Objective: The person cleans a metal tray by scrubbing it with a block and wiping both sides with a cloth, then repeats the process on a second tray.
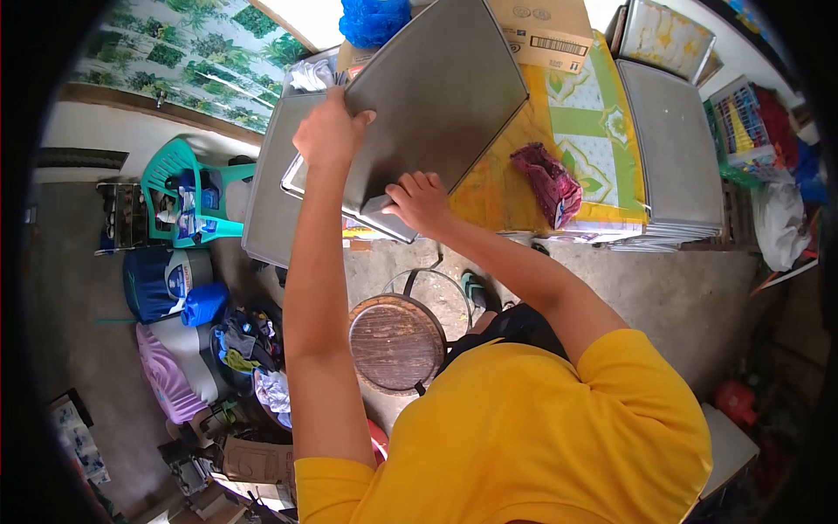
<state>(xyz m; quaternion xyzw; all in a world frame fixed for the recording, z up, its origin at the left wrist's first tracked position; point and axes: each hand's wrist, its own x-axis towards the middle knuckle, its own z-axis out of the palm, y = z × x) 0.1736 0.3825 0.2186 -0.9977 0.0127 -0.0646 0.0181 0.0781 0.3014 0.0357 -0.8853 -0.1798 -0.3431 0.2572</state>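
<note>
A large grey metal baking tray [436, 96] is tilted up above the table. My left hand [334, 131] is closed on its left edge, thumb lying over the flat face. My right hand [419, 203] grips a flat grey scraper [377, 205], whose blade lies against the tray near its lower corner. Most of the scraper's handle is hidden by my fingers. Beneath the raised tray, another tray's light rim [295, 179] shows at the left.
A crumpled dark red cloth [550, 183] lies on the yellow patterned tablecloth [602, 140]. Stacked trays [672, 140] stand at the right, a cardboard box [546, 35] and blue plastic bag [374, 22] at the back. A round wooden stool [397, 343] and green chair [188, 188] are nearby.
</note>
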